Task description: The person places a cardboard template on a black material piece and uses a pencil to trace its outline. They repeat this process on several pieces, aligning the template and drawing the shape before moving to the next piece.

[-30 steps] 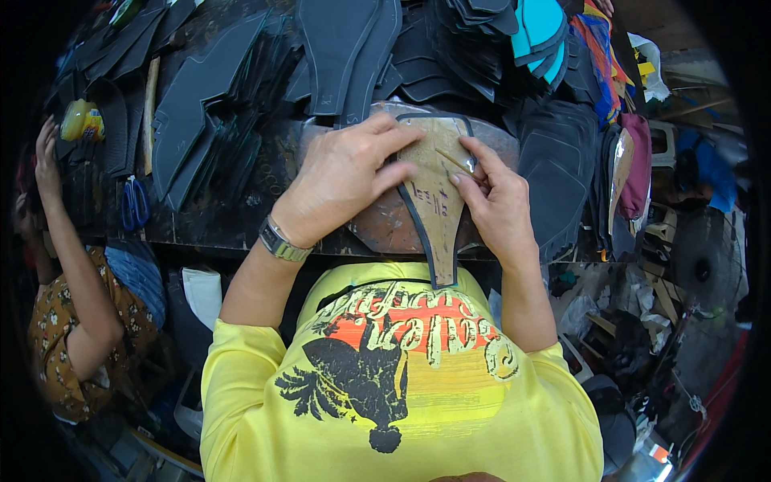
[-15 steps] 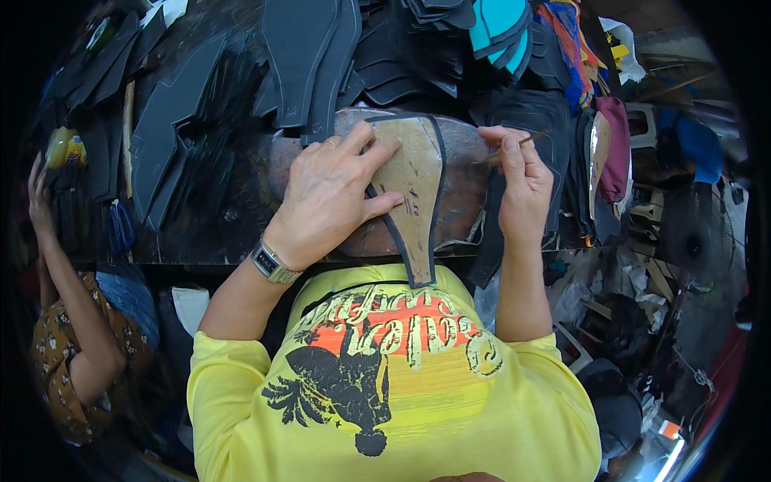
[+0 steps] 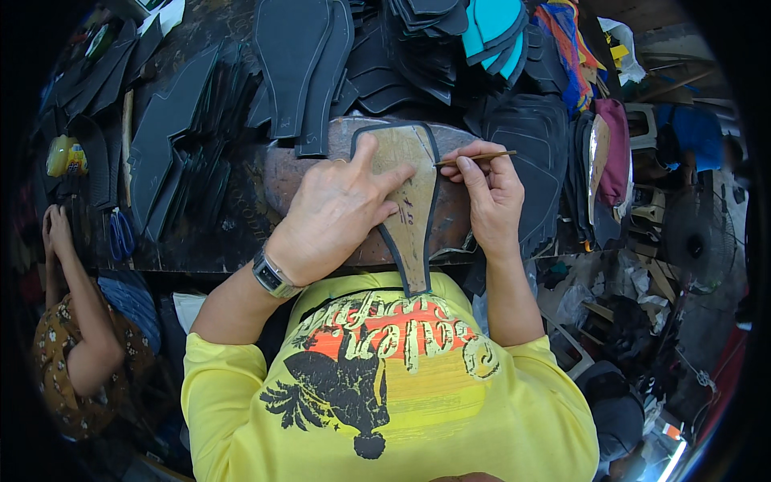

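Observation:
A tan template [image 3: 416, 149] with handwritten marks lies over a slightly larger black sheet piece [image 3: 392, 249], whose dark border shows all round it. My left hand [image 3: 325, 209] presses on the template with fingers spread and holds nothing. In my right hand [image 3: 496, 197] is a thin brown pen-like stick [image 3: 499, 154], pinched between thumb and fingers. Its tip meets the right edge of the template near the top. Both pieces rest on a worn, rounded brown board [image 3: 470, 213], and their narrow end reaches over the table edge toward my yellow shirt.
Stacks of black cut pieces with pale outlines [image 3: 293, 68] cover the back of the table. Turquoise pieces [image 3: 486, 24] sit among them at the back. Blue-handled scissors [image 3: 120, 234] lie at left, near another person's hands [image 3: 58, 229]. A fan [image 3: 695, 241] stands at right.
My right hand has moved left, bringing the stick's tip to the template's edge. My left index finger has slid right on the template. The other person's hands have come together.

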The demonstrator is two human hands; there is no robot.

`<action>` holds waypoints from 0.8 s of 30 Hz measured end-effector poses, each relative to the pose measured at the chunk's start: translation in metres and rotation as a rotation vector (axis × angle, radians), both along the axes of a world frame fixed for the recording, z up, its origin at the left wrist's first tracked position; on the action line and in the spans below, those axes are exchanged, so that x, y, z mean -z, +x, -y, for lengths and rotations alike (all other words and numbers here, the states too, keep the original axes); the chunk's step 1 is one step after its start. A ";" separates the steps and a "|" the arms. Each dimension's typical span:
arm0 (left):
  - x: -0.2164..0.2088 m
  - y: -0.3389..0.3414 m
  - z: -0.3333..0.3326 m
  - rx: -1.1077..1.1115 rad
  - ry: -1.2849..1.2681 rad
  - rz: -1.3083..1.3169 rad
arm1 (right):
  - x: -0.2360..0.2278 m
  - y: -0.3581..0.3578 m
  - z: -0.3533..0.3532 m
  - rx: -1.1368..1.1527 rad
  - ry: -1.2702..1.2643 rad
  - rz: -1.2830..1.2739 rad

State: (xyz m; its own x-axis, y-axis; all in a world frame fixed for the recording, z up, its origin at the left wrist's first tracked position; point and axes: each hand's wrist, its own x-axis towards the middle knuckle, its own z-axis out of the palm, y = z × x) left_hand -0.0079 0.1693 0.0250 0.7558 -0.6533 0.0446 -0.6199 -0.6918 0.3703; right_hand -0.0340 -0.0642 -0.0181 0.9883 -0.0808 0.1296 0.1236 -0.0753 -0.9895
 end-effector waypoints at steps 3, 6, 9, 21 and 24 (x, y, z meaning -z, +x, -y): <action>-0.002 -0.003 0.003 -0.014 0.040 -0.037 | 0.001 0.000 -0.001 0.016 -0.052 -0.005; -0.003 -0.002 0.004 -0.005 0.052 -0.044 | 0.001 -0.001 -0.001 0.027 -0.056 -0.006; -0.003 -0.001 0.005 -0.003 0.037 -0.049 | 0.001 -0.001 0.001 0.031 -0.059 -0.021; 0.003 0.004 0.003 0.038 -0.028 -0.022 | -0.004 0.006 -0.008 -0.038 -0.617 0.231; 0.003 0.003 0.001 0.028 -0.036 -0.036 | -0.005 0.014 -0.001 0.045 -0.054 -0.077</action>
